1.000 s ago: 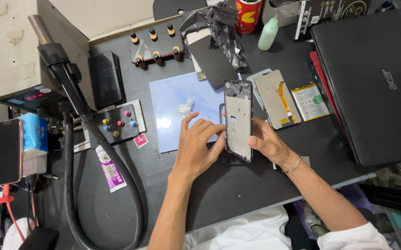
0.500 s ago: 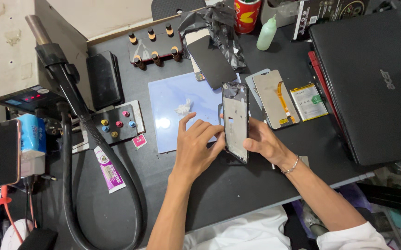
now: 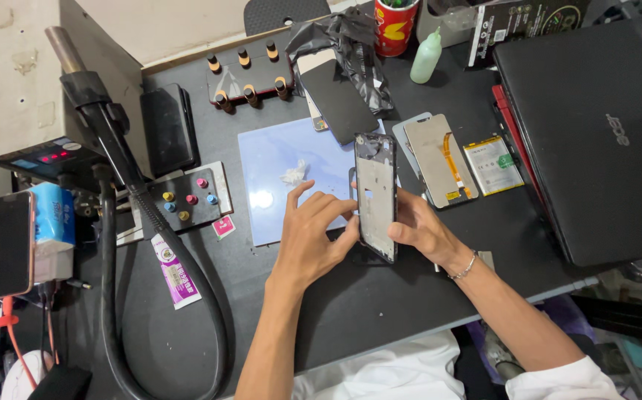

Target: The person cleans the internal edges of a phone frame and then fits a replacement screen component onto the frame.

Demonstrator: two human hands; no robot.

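Observation:
A bare phone frame [image 3: 376, 194] with a silvery inner plate stands tilted on its long edge above the dark table. My right hand [image 3: 419, 228] grips its right side near the lower end. My left hand [image 3: 312, 235] touches its left edge, fingertips on the plate. Behind it lies a pale blue work mat [image 3: 276, 167] with a crumpled white tissue [image 3: 294, 174] on it.
A phone screen panel with an orange flex [image 3: 436, 158] and a battery [image 3: 493, 164] lie to the right, beside a shut black laptop [image 3: 602, 133]. A black hose [image 3: 125, 244] loops at the left near a button box [image 3: 186, 200]. A green bottle [image 3: 425, 58] stands at the back.
The phone frame has been tipped up and turned a little toward me between both hands. My left fingers have slid along its left edge.

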